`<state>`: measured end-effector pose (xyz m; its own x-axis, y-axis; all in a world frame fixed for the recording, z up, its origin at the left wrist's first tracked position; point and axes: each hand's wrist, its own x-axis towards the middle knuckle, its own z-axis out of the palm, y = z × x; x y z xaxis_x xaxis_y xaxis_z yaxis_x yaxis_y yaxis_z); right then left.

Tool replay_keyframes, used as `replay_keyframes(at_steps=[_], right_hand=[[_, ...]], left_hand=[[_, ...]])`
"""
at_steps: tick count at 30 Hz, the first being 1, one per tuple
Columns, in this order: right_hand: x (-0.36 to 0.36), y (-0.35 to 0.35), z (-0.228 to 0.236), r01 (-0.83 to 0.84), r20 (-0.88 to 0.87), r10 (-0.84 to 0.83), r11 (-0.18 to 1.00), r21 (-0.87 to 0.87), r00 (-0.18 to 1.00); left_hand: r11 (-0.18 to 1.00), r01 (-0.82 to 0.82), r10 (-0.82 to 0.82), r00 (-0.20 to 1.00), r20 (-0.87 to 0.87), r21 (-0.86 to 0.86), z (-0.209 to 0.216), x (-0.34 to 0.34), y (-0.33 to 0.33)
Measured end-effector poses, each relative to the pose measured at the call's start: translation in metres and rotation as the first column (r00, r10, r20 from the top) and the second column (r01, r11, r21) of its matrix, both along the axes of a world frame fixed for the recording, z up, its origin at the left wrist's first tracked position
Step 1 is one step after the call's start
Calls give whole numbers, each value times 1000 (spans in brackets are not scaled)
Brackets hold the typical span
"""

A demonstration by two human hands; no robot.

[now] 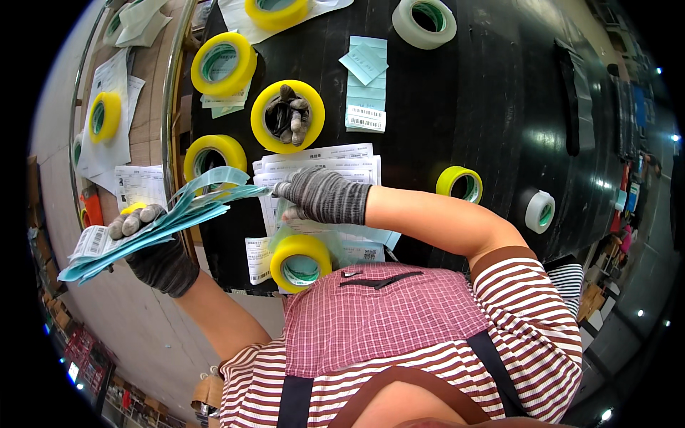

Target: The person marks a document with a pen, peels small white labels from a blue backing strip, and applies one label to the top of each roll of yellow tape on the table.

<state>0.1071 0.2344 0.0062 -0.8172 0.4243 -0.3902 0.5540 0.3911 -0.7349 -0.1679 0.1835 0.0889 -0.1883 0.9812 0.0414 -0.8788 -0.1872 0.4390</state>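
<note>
My left hand (163,258), in a dark grey knitted glove, grips a folded bundle of light blue label sheets (187,220) off the table's left edge. White barcode labels show at the bundle's outer end. In a matching glove, my right hand (321,195) pinches the inner end of the blue sheets, its fingertips closed. Beneath that hand lies a stack of white printed papers (365,171) on the black table (421,93). A yellow tape roll (314,250) sits on papers close to my apron, below the right hand.
Several more yellow tape rolls (246,65) stand along the table's left side; one (317,96) has a crumpled grey glove (291,118) in its core. Blue label sheets (367,94) lie at the back middle. Clear tape rolls (444,37) are farther right. A metal rail (171,78) runs at left.
</note>
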Motion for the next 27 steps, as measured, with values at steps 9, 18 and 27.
replay_keyframes(at_steps=[9, 18, 27], right_hand=[[110, 100, 5, 639, -212, -625, 609, 470, 751], [127, 149, -19, 538, 125, -695, 646, 542, 708], [157, 141, -6, 753, -99, -761, 598, 275, 641]], left_hand=[[997, 75, -76, 996, 46, 30, -22, -5, -2], [990, 142, -142, 989, -43, -12, -18, 14, 15], [965, 258, -255, 965, 64, -40, -25, 30, 22]])
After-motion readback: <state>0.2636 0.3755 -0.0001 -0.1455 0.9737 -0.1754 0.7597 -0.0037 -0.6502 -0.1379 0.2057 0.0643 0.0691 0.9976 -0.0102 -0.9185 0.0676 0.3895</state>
